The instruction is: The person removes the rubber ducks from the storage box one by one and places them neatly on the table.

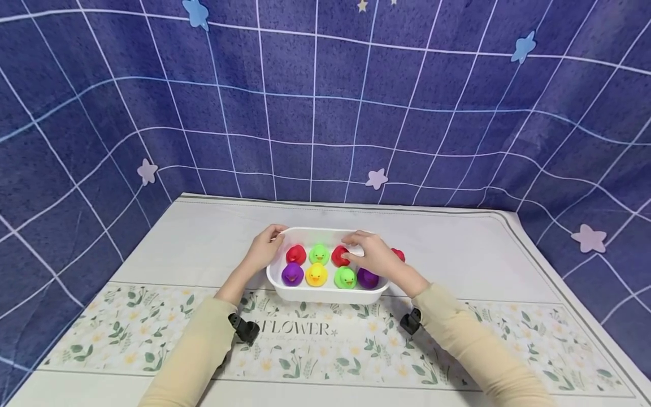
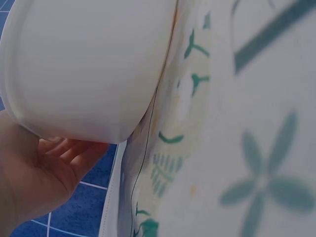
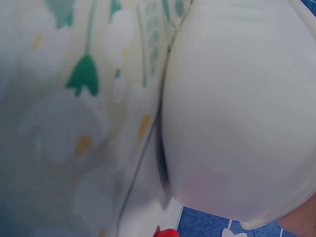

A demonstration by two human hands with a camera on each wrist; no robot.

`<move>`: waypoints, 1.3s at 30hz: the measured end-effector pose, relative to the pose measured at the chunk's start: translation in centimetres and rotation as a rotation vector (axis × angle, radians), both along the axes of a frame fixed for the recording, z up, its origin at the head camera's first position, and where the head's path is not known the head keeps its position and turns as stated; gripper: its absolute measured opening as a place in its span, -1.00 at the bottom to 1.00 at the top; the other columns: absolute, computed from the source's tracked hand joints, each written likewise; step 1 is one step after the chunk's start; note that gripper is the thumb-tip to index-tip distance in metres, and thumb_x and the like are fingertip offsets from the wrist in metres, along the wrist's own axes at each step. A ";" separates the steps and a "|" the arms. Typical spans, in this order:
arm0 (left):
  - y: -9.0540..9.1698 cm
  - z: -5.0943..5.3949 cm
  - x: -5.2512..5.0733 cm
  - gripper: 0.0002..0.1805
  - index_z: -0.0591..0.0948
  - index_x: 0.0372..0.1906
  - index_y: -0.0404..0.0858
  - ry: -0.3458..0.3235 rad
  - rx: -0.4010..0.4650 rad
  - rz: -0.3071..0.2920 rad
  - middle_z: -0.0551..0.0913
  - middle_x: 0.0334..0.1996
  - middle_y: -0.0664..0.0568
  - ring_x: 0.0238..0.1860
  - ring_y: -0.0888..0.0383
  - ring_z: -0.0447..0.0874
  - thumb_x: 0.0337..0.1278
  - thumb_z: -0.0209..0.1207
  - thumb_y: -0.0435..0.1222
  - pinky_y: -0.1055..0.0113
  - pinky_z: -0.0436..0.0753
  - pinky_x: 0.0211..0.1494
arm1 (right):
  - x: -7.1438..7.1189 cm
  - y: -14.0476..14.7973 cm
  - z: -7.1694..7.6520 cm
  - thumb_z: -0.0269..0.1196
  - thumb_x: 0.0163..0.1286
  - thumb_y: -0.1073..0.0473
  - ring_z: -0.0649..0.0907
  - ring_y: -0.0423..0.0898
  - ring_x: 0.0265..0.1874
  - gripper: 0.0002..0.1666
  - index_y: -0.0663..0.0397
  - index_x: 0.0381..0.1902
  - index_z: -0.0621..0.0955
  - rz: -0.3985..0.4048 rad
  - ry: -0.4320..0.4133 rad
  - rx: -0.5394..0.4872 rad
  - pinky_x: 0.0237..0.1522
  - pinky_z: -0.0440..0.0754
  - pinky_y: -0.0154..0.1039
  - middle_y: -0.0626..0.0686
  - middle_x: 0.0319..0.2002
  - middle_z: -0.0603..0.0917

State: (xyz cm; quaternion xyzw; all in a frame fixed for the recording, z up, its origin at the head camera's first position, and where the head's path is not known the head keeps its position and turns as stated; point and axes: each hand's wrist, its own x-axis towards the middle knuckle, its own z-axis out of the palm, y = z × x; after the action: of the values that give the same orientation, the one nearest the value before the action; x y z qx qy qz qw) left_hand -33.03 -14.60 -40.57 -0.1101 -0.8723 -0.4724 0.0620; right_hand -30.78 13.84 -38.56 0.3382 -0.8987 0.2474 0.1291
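Seven rubber ducks sit in a white tub (image 1: pixel 328 295): red (image 1: pixel 295 255), green (image 1: pixel 319 254) and red (image 1: pixel 340 256) at the back; purple (image 1: pixel 292 274), yellow (image 1: pixel 316 275), green (image 1: pixel 345 277) and purple (image 1: pixel 367 278) in front. My left hand (image 1: pixel 264 247) grips the tub's left end; in the left wrist view that hand (image 2: pixel 44 173) has its fingers partly hidden behind the tub (image 2: pixel 89 69). Over the right end reaches my right hand (image 1: pixel 378 257), thumb and fingers spread apart at the back-right red duck. The right wrist view shows mostly tub wall (image 3: pixel 237 113).
Another red duck (image 1: pixel 398 254) lies outside the tub, just beyond its right end and partly hidden by my right hand. A floral strip (image 1: pixel 305 362) runs across the white table cover (image 1: pixel 458 243). Behind hangs a blue curtain (image 1: pixel 335 124) with stars.
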 end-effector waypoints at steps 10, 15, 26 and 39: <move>-0.1 0.1 0.2 -0.68 0.46 0.11 -0.37 0.002 -0.010 0.002 0.57 0.04 -0.30 0.12 -0.17 0.50 0.35 -0.07 -0.34 0.01 0.44 0.26 | 0.0 -0.4 -0.5 0.39 0.12 0.11 0.65 0.02 -0.05 -0.58 0.19 -0.07 0.66 0.028 0.081 0.076 0.07 0.57 -0.07 0.12 -0.12 0.70; 0.0 -0.2 -0.1 -0.68 0.47 0.10 -0.38 0.004 0.000 0.001 0.58 0.02 -0.31 0.11 -0.17 0.51 0.34 -0.06 -0.34 0.02 0.45 0.26 | 0.1 -0.4 -0.5 0.40 0.11 0.11 0.65 0.01 -0.06 -0.58 0.18 -0.08 0.67 0.021 0.114 0.136 0.03 0.59 -0.08 0.11 -0.13 0.70; 0.1 -0.4 -0.2 -0.68 0.47 0.10 -0.38 0.000 0.001 0.004 0.59 0.01 -0.30 0.10 -0.16 0.52 0.35 -0.07 -0.34 0.03 0.46 0.24 | 0.1 -0.6 -0.5 0.38 0.14 0.17 0.64 0.00 -0.02 -0.61 0.17 -0.06 0.63 -0.003 0.041 0.155 0.06 0.59 -0.12 0.09 -0.08 0.69; 0.0 -0.2 -0.3 -0.69 0.46 0.10 -0.37 -0.005 -0.003 0.009 0.59 0.01 -0.29 0.10 -0.14 0.52 0.35 -0.07 -0.34 0.04 0.45 0.25 | 0.3 -0.6 -0.3 0.40 0.11 0.16 0.66 0.04 -0.07 -0.60 0.21 -0.10 0.64 -0.002 0.121 0.101 0.02 0.59 -0.08 0.12 -0.15 0.71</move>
State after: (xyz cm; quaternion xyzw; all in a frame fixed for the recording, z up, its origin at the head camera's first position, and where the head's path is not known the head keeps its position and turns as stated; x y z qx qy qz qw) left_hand -33.37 -14.64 -40.76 -0.1052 -0.8736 -0.4711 0.0617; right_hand -30.49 13.27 -38.83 0.3579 -0.9009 0.1809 0.1662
